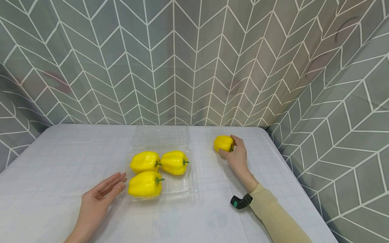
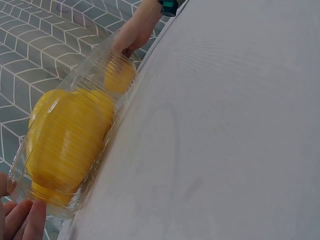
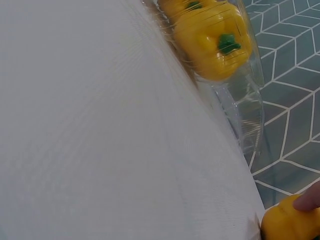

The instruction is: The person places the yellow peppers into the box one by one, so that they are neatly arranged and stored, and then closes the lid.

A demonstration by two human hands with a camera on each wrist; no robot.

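Observation:
At the table's right side my right hand (image 1: 237,157) holds a yellow bell pepper (image 1: 223,143), thumb on the near side and fingers over its stem end. That pepper (image 3: 287,222) also shows low in the right wrist view, under a fingertip. Three more yellow bell peppers (image 1: 145,184) lie in a clear plastic clamshell box (image 1: 179,189), two at the left and one at the back right. My left hand (image 1: 98,199) is beside the box's left edge, its fingers nearly straight. In the left wrist view its fingertips (image 2: 34,217) are at the box's wall; firm contact is hard to judge.
The box's clear lid (image 1: 161,135) lies folded back toward the far edge of the white-covered table (image 1: 54,152). Behind and to the right hangs a grey curtain (image 1: 194,60) with white chevron lines. A black strap device (image 1: 241,201) is on my right wrist.

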